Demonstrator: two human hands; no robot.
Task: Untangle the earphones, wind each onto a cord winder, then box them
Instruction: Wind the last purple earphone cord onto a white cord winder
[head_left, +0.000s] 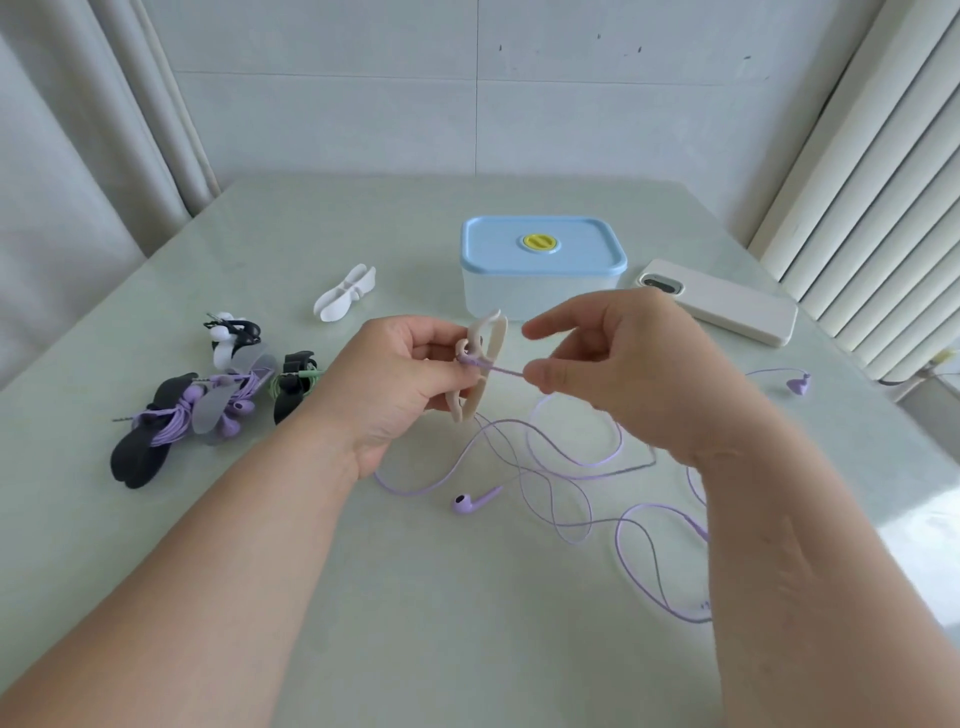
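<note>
Holding a beige cord winder (480, 364) above the tabletop (467, 623), the person's left hand (395, 384) has its grip clamped on the winder's body, while the right hand (618, 364) pinches the lilac cord (501, 370) between thumb and forefinger, grip closed on it just beside the winder. That cord runs taut from the winder's middle to the right fingers, and the rest of the purple earphones (566, 483) lies in loose loops on the tabletop below both hands, one earbud (470, 501) resting near the left wrist and another earbud (799, 384) lying well apart to the right. To the left sit several winders already wrapped: a black one with purple cord (156, 431), a translucent grey one (228, 400) touching it, a black one with green cord (293, 387), and a white one with black cord (231, 335) behind them. An empty white winder (343, 293) lies farther back. Behind the hands stands a box with a blue lid (540, 249), lid on, and beside it on the right lies a white phone (717, 306), camera side up.
</note>
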